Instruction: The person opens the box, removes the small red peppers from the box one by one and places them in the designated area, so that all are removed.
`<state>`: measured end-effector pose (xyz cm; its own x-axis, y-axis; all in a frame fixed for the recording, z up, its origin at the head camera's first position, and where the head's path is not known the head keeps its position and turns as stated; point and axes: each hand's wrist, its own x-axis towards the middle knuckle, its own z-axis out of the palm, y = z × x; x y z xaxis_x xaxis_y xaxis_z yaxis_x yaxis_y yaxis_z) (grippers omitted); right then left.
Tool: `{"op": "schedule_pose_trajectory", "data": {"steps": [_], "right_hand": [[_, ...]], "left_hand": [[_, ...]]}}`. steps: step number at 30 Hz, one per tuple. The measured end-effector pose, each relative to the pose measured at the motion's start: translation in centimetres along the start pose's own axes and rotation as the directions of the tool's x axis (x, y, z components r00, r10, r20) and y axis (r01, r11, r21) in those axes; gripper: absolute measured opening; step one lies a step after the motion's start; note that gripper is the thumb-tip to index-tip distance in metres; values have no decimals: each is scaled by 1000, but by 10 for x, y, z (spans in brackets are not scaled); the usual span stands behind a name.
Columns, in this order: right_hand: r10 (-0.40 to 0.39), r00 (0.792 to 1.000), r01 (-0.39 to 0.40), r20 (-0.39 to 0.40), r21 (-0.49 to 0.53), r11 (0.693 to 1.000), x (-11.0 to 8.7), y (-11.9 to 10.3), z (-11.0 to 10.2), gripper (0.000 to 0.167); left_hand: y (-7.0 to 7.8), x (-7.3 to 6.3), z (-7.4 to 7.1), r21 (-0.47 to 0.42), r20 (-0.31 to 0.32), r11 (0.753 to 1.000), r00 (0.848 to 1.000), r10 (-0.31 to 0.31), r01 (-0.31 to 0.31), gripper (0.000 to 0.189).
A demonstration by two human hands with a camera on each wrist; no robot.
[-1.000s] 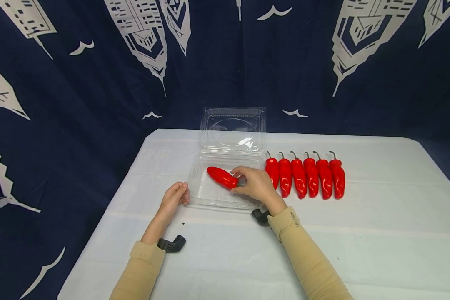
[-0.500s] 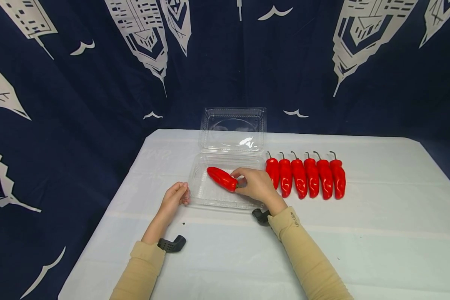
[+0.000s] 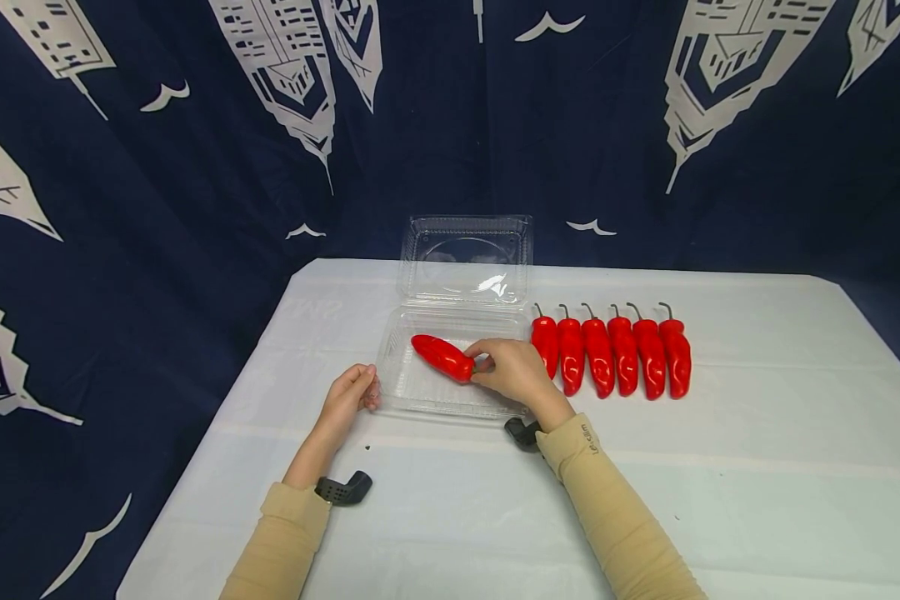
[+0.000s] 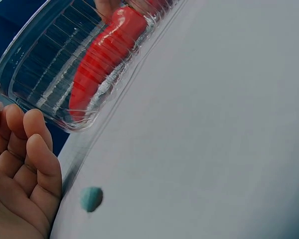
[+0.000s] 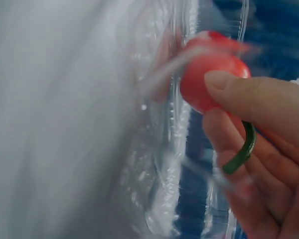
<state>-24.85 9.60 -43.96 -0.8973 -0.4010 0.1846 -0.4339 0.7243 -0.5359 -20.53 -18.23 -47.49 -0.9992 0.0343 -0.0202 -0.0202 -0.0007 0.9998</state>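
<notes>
A clear plastic clamshell container (image 3: 420,398) lies on the table with its lid (image 3: 466,283) raised at the back. One red chili pepper (image 3: 441,357) lies slantwise inside the base, its stem end toward the right. My right hand (image 3: 512,367) reaches over the container's right side and grips that stem end with thumb and fingers; the green stem (image 5: 245,149) curves out below the thumb in the right wrist view. At the container's left edge, my left hand (image 3: 351,392) pinches the rim, its fingers curled in the left wrist view.
Several red chili peppers (image 3: 598,354) stand in a side-by-side row right of the container, stems pointing to the back. A white cloth covers the table (image 3: 450,517). Behind it hangs a dark blue printed curtain (image 3: 450,133). A small dark speck (image 3: 367,447) lies near the left wrist.
The right hand's thumb has shifted slightly at the stem end, and the pepper has moved a little to the left. The left hand and container look still.
</notes>
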Motion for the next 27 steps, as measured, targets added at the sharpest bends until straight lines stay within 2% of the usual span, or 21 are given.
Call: {"op": "schedule_pose_trajectory", "data": {"steps": [7, 17, 24, 27], "right_hand": [[-21, 1000, 21, -14, 17, 1000, -1, 0, -1, 28], [-20, 998, 26, -67, 89, 996, -2, 2, 0, 24], [-27, 992, 40, -121, 105, 994, -2, 2, 0, 18], [-22, 991, 38, -130, 118, 992, -2, 3, 0, 18]], "left_hand": [[-1, -1, 0, 9, -9, 999, 999, 35, -35, 28], [-1, 0, 1, -7, -16, 999, 999, 35, -35, 26], [20, -11, 7, 15, 6, 1000, 1000, 14, -14, 23], [20, -11, 7, 22, 4, 1000, 1000, 11, -11, 23]]}}
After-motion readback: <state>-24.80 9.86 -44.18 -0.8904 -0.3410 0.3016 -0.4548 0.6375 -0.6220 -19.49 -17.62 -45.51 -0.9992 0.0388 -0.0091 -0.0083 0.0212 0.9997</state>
